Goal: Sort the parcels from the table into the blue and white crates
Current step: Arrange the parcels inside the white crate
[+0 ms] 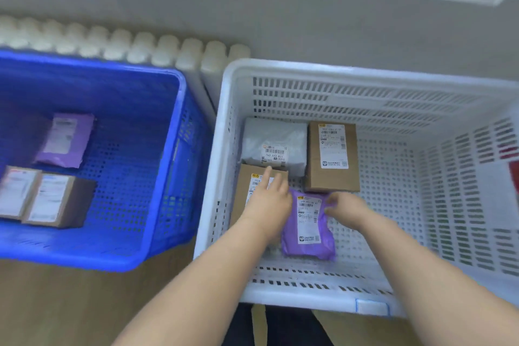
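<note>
Your right hand (346, 212) has its fingers curled onto the upper right edge of the purple parcel (309, 229), pinching the wrapping there. Your left hand (269, 201) is flat, with the fingers straight and close together. It lies on the labelled brown box (242, 205) that sits against the left wall of the white crate (280, 67). The thumb side of that hand lies against the purple parcel's left edge; whether the thumb hooks onto the parcel cannot be told.

The purple parcel lies label up on the crate floor, nearer the front wall and left of the middle, just beside the brown box. Behind it a grey parcel (276, 140) sits in the far left corner, touching a second brown box (332, 177) on its right.

In the blue crate (92, 258) a lilac parcel (67, 140) lies toward the far left, and a pair of cartons (53, 201) sits side by side at the front left.
</note>
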`<state>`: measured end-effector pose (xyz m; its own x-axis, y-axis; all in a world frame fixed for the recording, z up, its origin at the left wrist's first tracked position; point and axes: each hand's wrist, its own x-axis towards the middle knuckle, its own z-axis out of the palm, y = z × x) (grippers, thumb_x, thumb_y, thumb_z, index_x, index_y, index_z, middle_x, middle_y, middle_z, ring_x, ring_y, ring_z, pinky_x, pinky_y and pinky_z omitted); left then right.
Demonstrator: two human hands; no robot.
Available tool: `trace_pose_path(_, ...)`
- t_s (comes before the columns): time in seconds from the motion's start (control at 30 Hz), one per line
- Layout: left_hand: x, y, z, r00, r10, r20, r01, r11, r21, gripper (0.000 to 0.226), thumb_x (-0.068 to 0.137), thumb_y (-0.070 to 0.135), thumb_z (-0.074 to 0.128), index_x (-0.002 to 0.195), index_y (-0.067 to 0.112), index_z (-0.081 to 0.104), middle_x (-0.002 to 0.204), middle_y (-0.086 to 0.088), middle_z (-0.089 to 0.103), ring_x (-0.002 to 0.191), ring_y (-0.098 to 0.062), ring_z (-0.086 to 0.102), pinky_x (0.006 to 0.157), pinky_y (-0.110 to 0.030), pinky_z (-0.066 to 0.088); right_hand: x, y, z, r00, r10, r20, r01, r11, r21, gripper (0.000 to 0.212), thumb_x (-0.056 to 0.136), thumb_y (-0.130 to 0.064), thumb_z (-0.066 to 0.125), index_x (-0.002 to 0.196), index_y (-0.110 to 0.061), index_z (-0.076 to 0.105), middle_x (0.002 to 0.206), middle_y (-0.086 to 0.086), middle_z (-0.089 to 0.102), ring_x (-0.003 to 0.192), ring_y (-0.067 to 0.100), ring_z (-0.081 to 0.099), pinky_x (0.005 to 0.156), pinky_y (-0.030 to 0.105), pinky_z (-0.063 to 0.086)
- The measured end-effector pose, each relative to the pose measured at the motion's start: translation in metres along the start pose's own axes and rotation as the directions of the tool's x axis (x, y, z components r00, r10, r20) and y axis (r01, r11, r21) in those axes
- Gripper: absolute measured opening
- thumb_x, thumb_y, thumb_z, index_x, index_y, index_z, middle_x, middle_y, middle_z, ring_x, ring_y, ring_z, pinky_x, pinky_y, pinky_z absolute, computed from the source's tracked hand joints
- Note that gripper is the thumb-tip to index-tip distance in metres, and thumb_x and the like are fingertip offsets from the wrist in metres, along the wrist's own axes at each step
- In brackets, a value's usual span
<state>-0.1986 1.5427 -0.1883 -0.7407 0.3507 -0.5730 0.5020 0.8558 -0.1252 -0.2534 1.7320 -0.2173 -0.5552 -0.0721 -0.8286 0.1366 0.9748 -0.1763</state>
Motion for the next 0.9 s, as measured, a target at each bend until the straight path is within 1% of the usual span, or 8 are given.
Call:
trace_pose_path(0.1,-0.038,-0.025,-0.024,0.985,-0.105,-0.138,0.094,0.992,-0.083,0.062,0.095,0.015,0.052,0.151,0.003,0.029,0.161,-0.022,0.017,0.151,-0.038,0.007,0.117,-0.057,-0.015,-0.034,-0.045,-0.023,0.990,-0.062,-0.127,0.068,0.997,0.047,0.032,0.097,-0.027,0.056,0.126,-0.013,0.062,0.124,0.008,0.066,0.107,0.024,0.061,0.083,0.028,0.046)
trace_pose_path(0.23,-0.079,-0.060,-0.045,0.937,-0.243,-0.250,0.212,0.967,-0.144,0.061,0.097,0.011,0.043,0.153,0.005,0.021,0.164,-0.019,0.009,0.152,-0.036,0.001,0.116,-0.056,-0.018,-0.063,-0.107,-0.054,0.949,-0.187,-0.254,0.208,0.977,0.057,0.029,0.098,-0.033,0.056,0.120,-0.016,0.064,0.122,0.004,0.065,0.092,0.018,0.055,0.076,0.028,0.042)
trace_pose_path(0.37,-0.139,-0.099,-0.040,0.800,-0.515,-0.309,0.443,0.853,-0.275,0.064,0.095,0.011,0.046,0.155,0.010,0.022,0.163,-0.016,0.015,0.152,-0.034,0.006,0.117,-0.055,-0.018,-0.103,-0.186,-0.077,0.833,-0.402,-0.382,0.412,0.909,-0.058,0.029,0.099,-0.034,0.054,0.122,-0.020,0.065,0.120,0.001,0.066,0.098,0.017,0.059,0.079,0.030,0.045)
trace_pose_path(0.47,-0.186,-0.118,-0.024,0.701,-0.671,-0.241,0.596,0.737,-0.320,0.065,0.097,0.020,0.045,0.156,0.011,0.019,0.164,-0.017,0.014,0.152,-0.035,0.007,0.119,-0.058,-0.013,-0.131,-0.236,-0.073,0.730,-0.534,-0.427,0.549,0.830,-0.100,0.035,0.098,-0.037,0.055,0.129,-0.021,0.058,0.120,0.002,0.067,0.103,0.020,0.060,0.078,0.028,0.041)
trace_pose_path(0.57,-0.238,-0.137,0.001,0.599,-0.790,-0.131,0.718,0.602,-0.351,0.066,0.099,0.020,0.041,0.157,0.011,0.012,0.164,-0.017,0.008,0.152,-0.035,0.003,0.120,-0.058,-0.010,-0.156,-0.291,-0.052,0.647,-0.644,-0.408,0.644,0.748,-0.158,0.049,0.095,-0.046,0.058,0.137,-0.023,0.050,0.116,0.002,0.065,0.104,0.021,0.061,0.078,0.028,0.041)
trace_pose_path(0.7,-0.308,-0.165,0.044,0.462,-0.887,-0.022,0.805,0.429,-0.410,0.067,0.099,0.021,0.044,0.157,0.012,0.013,0.164,-0.016,0.008,0.152,-0.034,0.005,0.120,-0.056,-0.007,-0.182,-0.363,-0.004,0.580,-0.755,-0.305,0.721,0.650,-0.238,0.057,0.092,-0.049,0.061,0.141,-0.024,0.046,0.130,0.005,0.060,0.113,0.019,0.060,0.087,0.031,0.048)
trace_pose_path(0.83,-0.382,-0.195,0.095,0.299,-0.953,0.048,0.821,0.231,-0.522,0.065,0.094,0.016,0.046,0.154,0.015,0.022,0.160,-0.012,0.020,0.150,-0.030,0.015,0.121,-0.053,-0.004,-0.208,-0.438,0.060,0.544,-0.822,-0.167,0.736,0.564,-0.375,0.055,0.094,-0.045,0.059,0.143,-0.027,0.043,0.136,0.002,0.054,0.120,0.018,0.056,0.094,0.032,0.047)
trace_pose_path(0.9,-0.414,-0.207,0.117,0.255,-0.963,0.084,0.808,0.165,-0.565,0.064,0.096,0.014,0.043,0.155,0.016,0.021,0.161,-0.010,0.021,0.151,-0.029,0.013,0.121,-0.052,-0.006,-0.216,-0.473,0.086,0.525,-0.843,-0.118,0.736,0.519,-0.434,0.056,0.095,-0.044,0.058,0.145,-0.026,0.039,0.138,0.002,0.051,0.123,0.019,0.054,0.094,0.031,0.046)
